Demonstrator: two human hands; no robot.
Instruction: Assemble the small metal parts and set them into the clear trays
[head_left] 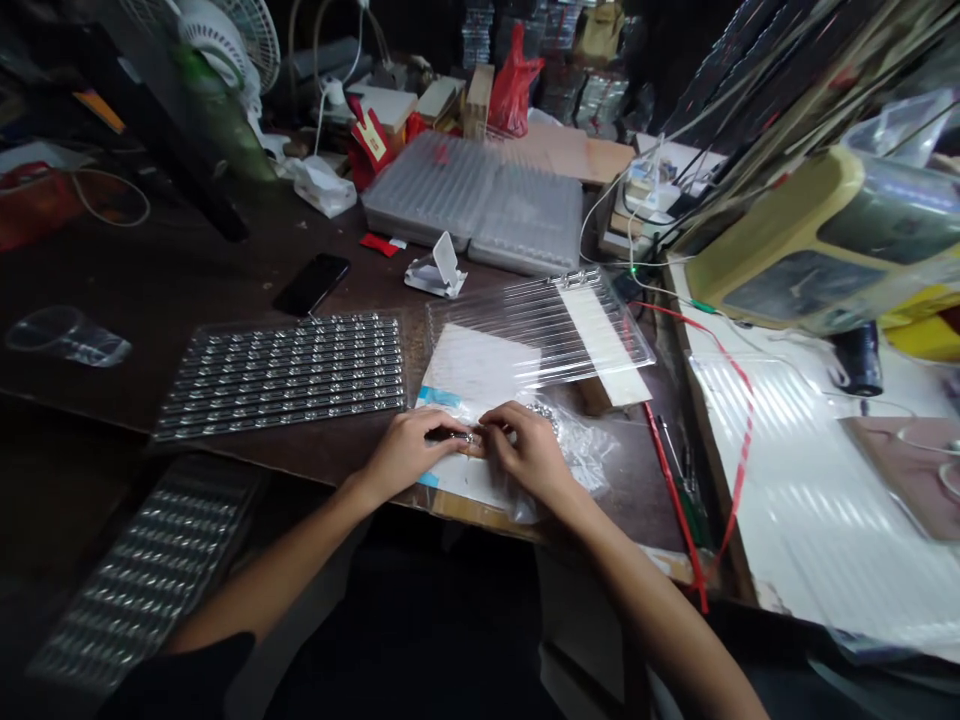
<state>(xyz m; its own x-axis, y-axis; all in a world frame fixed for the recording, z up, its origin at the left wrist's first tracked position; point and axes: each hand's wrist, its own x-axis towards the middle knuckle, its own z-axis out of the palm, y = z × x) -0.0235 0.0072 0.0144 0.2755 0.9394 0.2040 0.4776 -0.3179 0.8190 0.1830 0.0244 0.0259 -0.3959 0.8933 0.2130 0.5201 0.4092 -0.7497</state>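
From the head camera, the left hand (409,450) and the right hand (529,455) are close together. Their fingers pinch a tiny shiny metal piece (466,437) above a white sheet (472,365). A clear bag of metal bits (577,450) lies by the right hand. A clear plastic tray (540,330) sits just past them, and a full tray with shiny rows (281,375) lies to the left.

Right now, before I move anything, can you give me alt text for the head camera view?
The left hand and right hand hold a small shiny metal piece between them, beside a clear plastic bag on a dark workbench. A clear tray of metal pieces lies to the left; a ribbed plastic tray lies beyond the hands.
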